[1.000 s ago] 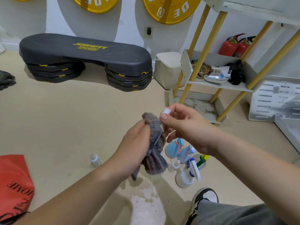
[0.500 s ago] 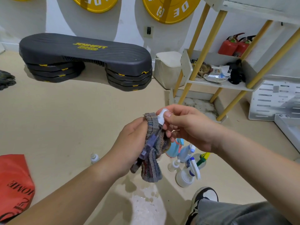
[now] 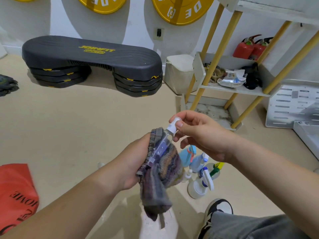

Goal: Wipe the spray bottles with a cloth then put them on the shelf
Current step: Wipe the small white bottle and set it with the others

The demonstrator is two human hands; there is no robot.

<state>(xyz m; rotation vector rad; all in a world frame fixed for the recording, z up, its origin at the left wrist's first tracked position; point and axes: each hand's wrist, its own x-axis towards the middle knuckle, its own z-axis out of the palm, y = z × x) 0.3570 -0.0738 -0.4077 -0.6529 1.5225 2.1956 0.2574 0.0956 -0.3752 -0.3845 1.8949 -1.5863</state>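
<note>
One black step platform (image 3: 91, 56) on stacked risers at the wall, three yellow weight plates (image 3: 181, 9) above it, cut off by the frame. One shelf (image 3: 233, 89) on yellow poles, its middle tier holding loose packets and a black item. One red bag (image 3: 15, 190) lower left. Two red fire extinguishers (image 3: 248, 49) behind the shelf. Roughly five spray bottles (image 3: 198, 185) clustered on the floor by a shoe (image 3: 219, 209); exact count unclear. One striped cloth (image 3: 160, 173) in mid-air, left hand (image 3: 136, 163) curled tight round it, cloth wrapped round one small clear bottle (image 3: 164, 144). The right hand (image 3: 198, 135) pinches its white cap (image 3: 173, 125) thumb to forefinger, other fingers loose.
</note>
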